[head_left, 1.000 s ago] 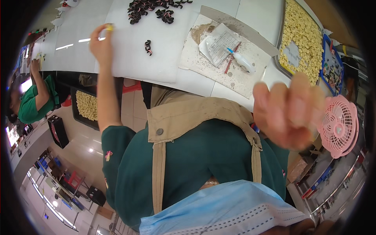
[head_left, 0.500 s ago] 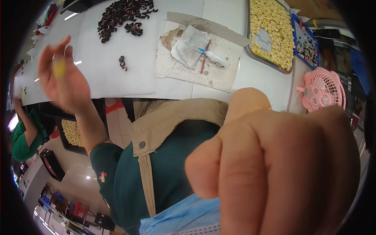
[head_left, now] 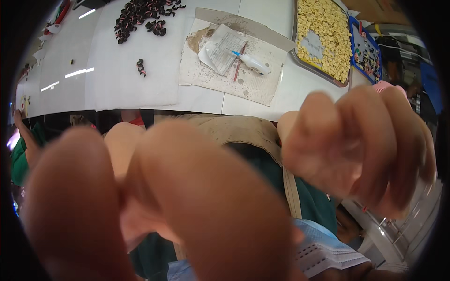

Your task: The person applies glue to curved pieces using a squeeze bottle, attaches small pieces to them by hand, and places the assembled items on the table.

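"Both hands have moved: the left hand has come from over the table to loom large at lower left, while the right hand has drawn off from the lens, at the right of the frame."

"How are the fingers?"

"On the right they curl toward the palm; on the left two look parted. They blur so close up that I can't tell whether either hand grips anything."

"Any advice for hands raised like that?"

"Go slowly, keep fingertips off the lens, and touch the pleated blue mask, lower right of centre, only lightly; thin cloth likely creases."

"And the tabletop?"

"Black-and-pink curls heap at upper left, a small cluster apart below them on a smooth white sheet. I'd lift such curved bits by an edge. Top centre, stained cardboard bears wrinkled paper and a white bottle, blue-tipped; knobbly yellow pieces crowd the upper right."
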`<state>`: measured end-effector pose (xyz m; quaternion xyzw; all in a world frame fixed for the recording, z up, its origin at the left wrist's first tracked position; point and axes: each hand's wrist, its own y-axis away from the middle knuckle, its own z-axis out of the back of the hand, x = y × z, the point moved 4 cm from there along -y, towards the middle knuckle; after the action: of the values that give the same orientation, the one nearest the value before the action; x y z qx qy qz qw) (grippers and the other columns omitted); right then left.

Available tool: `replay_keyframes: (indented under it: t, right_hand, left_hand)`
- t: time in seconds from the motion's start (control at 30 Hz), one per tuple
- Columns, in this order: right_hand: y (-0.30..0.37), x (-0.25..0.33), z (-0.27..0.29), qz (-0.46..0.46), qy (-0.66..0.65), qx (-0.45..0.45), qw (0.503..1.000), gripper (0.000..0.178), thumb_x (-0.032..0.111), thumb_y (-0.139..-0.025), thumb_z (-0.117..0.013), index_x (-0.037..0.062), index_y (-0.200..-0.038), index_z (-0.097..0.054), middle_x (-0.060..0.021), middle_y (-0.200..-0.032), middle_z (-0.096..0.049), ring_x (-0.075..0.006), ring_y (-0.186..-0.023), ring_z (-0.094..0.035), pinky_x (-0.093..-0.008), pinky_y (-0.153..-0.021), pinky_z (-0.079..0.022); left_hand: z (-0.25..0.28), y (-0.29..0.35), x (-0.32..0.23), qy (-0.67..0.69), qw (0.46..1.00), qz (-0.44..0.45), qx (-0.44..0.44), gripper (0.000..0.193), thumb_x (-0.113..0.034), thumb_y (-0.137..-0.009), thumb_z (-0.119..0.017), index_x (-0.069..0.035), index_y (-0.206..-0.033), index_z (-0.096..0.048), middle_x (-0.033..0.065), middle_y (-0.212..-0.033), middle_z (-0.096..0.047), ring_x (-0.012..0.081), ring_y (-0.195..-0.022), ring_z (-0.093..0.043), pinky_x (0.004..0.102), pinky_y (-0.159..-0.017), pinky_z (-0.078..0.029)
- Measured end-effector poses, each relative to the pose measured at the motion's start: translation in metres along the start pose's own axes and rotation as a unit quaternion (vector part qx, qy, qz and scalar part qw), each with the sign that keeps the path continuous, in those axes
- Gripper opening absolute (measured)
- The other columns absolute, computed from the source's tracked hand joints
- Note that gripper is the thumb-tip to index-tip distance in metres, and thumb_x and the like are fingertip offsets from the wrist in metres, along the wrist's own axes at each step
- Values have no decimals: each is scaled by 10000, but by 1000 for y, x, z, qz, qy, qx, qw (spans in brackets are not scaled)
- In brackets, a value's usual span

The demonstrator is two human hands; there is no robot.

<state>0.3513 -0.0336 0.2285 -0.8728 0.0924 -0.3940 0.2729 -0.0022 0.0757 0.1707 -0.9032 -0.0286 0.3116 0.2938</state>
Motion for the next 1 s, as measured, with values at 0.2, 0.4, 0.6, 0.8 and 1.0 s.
replay_keyframes:
  t: [0.2, 0.4, 0.6, 0.8, 1.0]
  right_hand:
    - [-41, -145, -57, 7, -21, -1, 1000, 472, 339, -738, -719, 204, -1127, -490, 98, -970, -509, -67, -896, -472, -283, -769, -332]
    - [-32, -154, -47, 11, -75, -12, 997, 508, 379, -752, -694, 154, -1148, -470, 61, -943, -513, -105, -888, -461, -283, -774, -331]
    - [-19, -160, -29, 30, -55, -20, 998, 554, 468, -807, -590, 160, -1220, -382, 13, -974, -465, -146, -859, -415, -289, -741, -307]
    - [-15, -163, -22, 2, -45, -90, 995, 497, 460, -817, -574, 150, -1176, -423, 23, -911, -462, -137, -834, -406, -288, -737, -313]
    - [-15, -164, -19, -6, -45, -93, 995, 478, 456, -828, -558, 141, -1164, -428, 25, -876, -461, -131, -812, -409, -279, -723, -316]
  left_hand:
    - [2, 4, 2, -17, 1000, -21, 0, 100, -185, -856, -518, -140, -941, -548, 20, -838, -446, 124, -857, -466, 314, -755, -365]
    - [1, 6, -6, -50, 998, -29, -11, 103, -169, -856, -519, -122, -943, -550, 28, -844, -456, 124, -842, -468, 309, -742, -373]
    - [5, 7, -11, -76, 996, -39, -21, 107, -153, -857, -519, -103, -945, -551, 37, -849, -466, 124, -827, -471, 304, -729, -380]
    - [9, 6, -10, -92, 994, -47, -26, 110, -137, -857, -519, -84, -948, -553, 45, -855, -476, 124, -812, -473, 298, -717, -388]
    - [12, 6, -3, -105, 992, -51, -36, 114, -121, -857, -519, -66, -950, -554, 54, -860, -486, 125, -797, -476, 293, -704, -396]
